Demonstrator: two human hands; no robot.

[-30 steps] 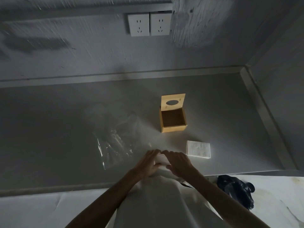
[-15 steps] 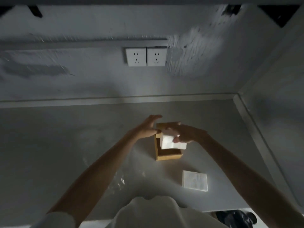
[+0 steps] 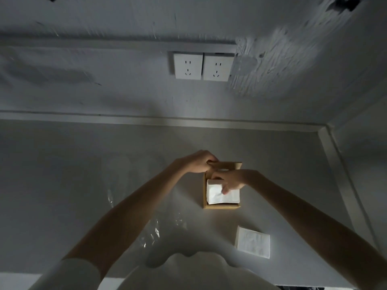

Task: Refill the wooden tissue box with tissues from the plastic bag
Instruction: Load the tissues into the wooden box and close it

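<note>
halfway-ish i'd say: right hand point(image 3: 228, 181) pinches a white tissue stack point(image 3: 217, 196) inside the square wooden tissue box point(image 3: 222, 206), left hand point(image 3: 195, 163) grips its lid point(image 3: 231, 165), second white stack point(image 3: 253, 241) waits on the grey desk point(image 3: 62, 185)

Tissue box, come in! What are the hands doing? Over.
Left hand grips the lid, lid up. Right hand holds tissue stack inside wooden tissue box. Nothing blocking; spare stack on table, apart.
</note>
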